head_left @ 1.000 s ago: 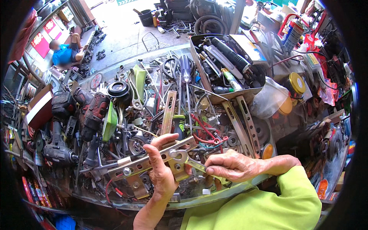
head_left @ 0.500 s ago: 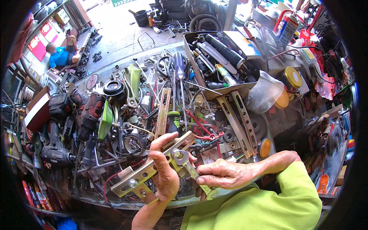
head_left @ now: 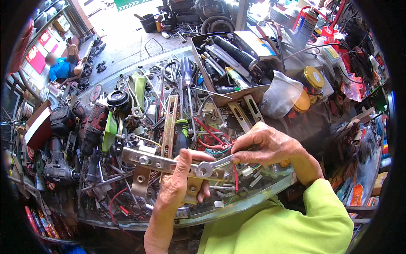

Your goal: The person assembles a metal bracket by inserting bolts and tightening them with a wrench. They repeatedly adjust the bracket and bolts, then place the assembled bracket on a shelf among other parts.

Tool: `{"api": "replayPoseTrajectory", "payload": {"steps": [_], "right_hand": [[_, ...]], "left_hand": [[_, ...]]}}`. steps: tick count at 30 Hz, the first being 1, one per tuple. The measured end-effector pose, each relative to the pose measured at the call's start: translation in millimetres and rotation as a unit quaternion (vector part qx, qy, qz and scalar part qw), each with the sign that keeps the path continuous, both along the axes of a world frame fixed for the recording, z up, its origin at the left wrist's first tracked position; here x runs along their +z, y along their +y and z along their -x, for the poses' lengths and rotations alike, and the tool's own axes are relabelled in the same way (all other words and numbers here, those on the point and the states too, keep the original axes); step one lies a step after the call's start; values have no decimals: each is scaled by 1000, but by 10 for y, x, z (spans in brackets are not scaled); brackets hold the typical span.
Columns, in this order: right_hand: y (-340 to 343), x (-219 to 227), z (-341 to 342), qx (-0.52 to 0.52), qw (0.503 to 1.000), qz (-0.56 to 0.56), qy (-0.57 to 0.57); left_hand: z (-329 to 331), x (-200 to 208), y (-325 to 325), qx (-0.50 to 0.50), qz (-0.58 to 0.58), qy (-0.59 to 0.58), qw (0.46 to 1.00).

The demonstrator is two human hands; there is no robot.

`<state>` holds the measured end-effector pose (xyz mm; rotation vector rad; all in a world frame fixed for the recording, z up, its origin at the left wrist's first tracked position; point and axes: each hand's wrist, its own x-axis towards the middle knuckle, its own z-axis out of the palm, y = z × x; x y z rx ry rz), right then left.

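My left hand [head_left: 174, 184] is wrapped round a slotted metal bracket [head_left: 163, 164] with bolts along its face and two tabs hanging below it. The bracket lies nearly level above the cluttered glass-topped bench. Between the fingers of my right hand [head_left: 268, 146] is a steel wrench [head_left: 220, 162]. Its head sits over a bolt near the right end of the bracket, and the bolt itself is mostly covered. Behind my left hand lies a black-and-green screwdriver handle [head_left: 182, 133], beside another slotted metal strip [head_left: 170, 122].
Cordless power tools [head_left: 61, 163] crowd the bench's left side. A metal box of tools [head_left: 224, 98] stands at the back, with a plastic bag [head_left: 281, 95] and yellow-lidded jar [head_left: 313, 78] to its right. Another person [head_left: 63, 67] sits far left.
The bracket has turned from a steep slant to nearly level. My right hand has moved up and right, swinging the wrench from pointing down-right to pointing slightly up-right.
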<state>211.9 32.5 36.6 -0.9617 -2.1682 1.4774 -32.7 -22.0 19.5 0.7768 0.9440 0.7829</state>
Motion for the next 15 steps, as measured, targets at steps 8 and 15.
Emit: {"api": "replayPoseTrajectory", "payload": {"steps": [8,15], "right_hand": [[29,44,-161,60,994,-89,34],[-108,74,-133,-98,991,-73,46]], "left_hand": [[-14,45,-25,-144,75,-19,987],[-85,-103,-55,45,-14,-24,999]]}}
